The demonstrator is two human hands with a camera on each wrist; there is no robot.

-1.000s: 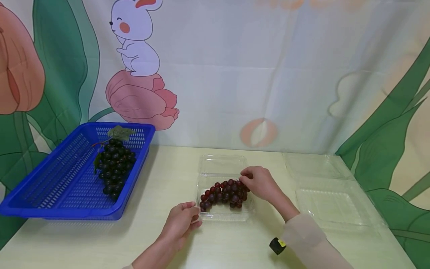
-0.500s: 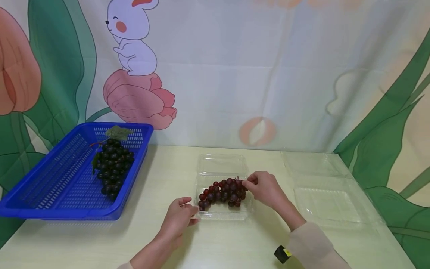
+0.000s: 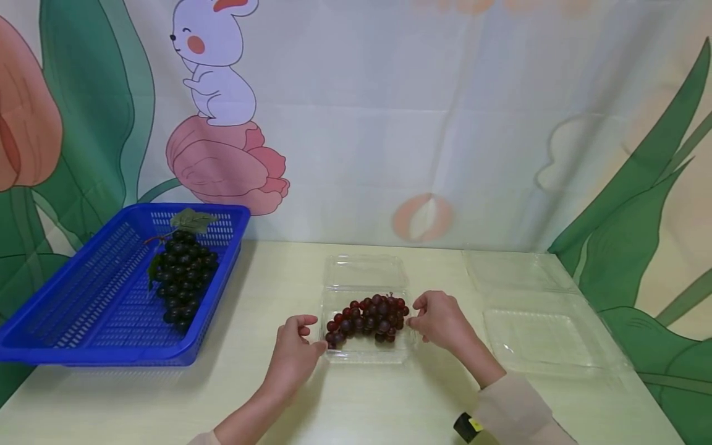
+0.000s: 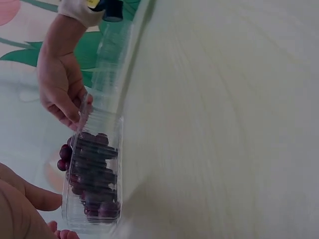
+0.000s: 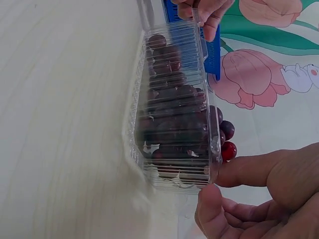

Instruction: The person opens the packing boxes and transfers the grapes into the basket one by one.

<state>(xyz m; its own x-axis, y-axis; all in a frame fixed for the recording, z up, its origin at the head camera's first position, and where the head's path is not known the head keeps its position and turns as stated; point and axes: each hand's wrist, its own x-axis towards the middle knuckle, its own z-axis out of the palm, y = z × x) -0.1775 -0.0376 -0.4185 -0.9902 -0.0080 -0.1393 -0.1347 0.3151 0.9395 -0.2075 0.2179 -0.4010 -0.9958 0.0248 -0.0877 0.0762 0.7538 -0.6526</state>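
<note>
A bunch of red grapes [image 3: 369, 318] lies in a clear plastic clamshell box [image 3: 361, 356], its hinged lid [image 3: 364, 271] laid back behind it. My left hand [image 3: 292, 355] is at the box's front left corner, thumb against the rim and fingers bent around the corner. At the right side, my right hand [image 3: 445, 321] pinches the rim between thumb and forefinger. The right wrist view shows grapes [image 5: 169, 109] through the ribbed wall, several rising above the rim near my right forefinger [image 5: 249, 169]. The left wrist view shows my left thumb [image 4: 45, 198] beside the rim.
A blue plastic basket [image 3: 83, 321] stands at the left, holding a bunch of dark grapes [image 3: 186, 278] with a leaf. A larger clear plastic container [image 3: 545, 364] lies open at the right. A patterned cloth [image 3: 356, 154] hangs behind the table [image 3: 361, 408].
My right hand has left the grapes' stem end and come down to the box's right rim. The left thumb and forefinger have spread slightly at the corner. The grapes stay in the box.
</note>
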